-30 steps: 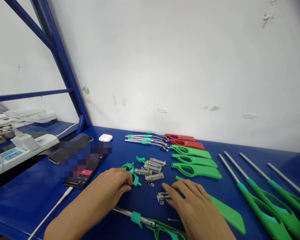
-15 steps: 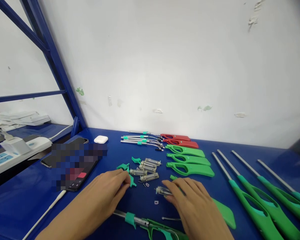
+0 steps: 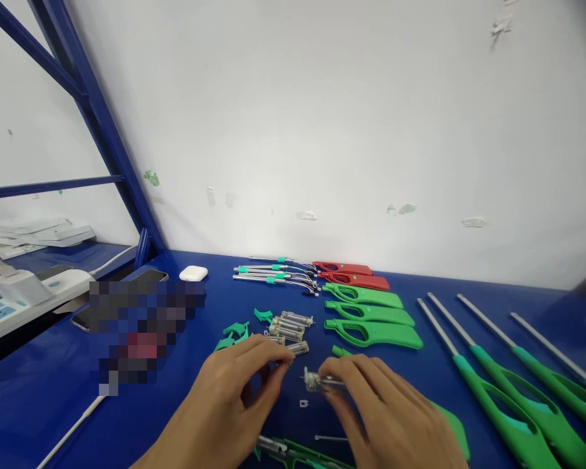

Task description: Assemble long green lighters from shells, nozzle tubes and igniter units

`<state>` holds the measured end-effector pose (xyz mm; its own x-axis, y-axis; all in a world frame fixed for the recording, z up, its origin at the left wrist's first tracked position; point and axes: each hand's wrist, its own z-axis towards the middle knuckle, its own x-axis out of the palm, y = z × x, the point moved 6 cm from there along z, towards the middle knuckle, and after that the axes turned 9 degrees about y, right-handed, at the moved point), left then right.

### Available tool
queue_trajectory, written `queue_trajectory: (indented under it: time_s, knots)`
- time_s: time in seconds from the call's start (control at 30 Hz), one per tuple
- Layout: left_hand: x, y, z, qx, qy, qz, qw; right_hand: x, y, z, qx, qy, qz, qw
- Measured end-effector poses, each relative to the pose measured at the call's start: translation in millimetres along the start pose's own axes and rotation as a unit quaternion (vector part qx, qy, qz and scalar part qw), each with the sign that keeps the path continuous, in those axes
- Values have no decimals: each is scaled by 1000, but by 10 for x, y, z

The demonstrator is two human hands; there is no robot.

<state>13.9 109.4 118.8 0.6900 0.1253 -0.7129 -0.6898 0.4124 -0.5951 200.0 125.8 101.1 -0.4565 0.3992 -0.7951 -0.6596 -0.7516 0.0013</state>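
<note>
Between the thumb and fingers of my right hand [image 3: 390,407] is a clear lighter fuel tank [image 3: 313,380], its valve end pointing left. My left hand [image 3: 239,391] is pinched shut just left of that tank; whatever lies between its fingertips is too small to make out. Behind the left fingers lie several clear fuel tanks [image 3: 289,326] and teal triggers [image 3: 234,333]. A tiny white clip [image 3: 303,404] rests between the hands. Below them, partly hidden by the hands, is an open green lighter casing [image 3: 293,456] with a metal tube, and a thin metal rod [image 3: 329,438] lies near it.
Several long green lighters [image 3: 498,397] lie at the right. Green casing halves [image 3: 371,333], red casing halves [image 3: 346,268] and metal tubes with wires [image 3: 273,277] lie further back. Phones [image 3: 151,286], a white earbud case [image 3: 193,273] and a power strip [image 3: 73,283] are at the left.
My left hand has moved right, from the teal triggers to beside the fuel tank's valve end. My right hand still holds the tank, now slightly lower in view.
</note>
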Motion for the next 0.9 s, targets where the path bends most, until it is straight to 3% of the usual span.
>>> queue_trajectory:
  time_s: [0.23, 0.4, 0.63, 0.9]
  knots:
    - [60, 49, -70, -132, 27, -73, 988, -28, 1, 0, -4, -11, -3, 1000]
    - [113, 26, -100, -187, 42, -120, 974, -31, 30, 23, -5, -4, -13, 1000]
    - [141, 18, -98, -171, 42, -167, 970, -39, 55, 31, -2, 0, -18, 1000]
    - [201, 17, -125, -198, 90, -268, 938, -29, 76, 17, -4, -1, 2, 1000]
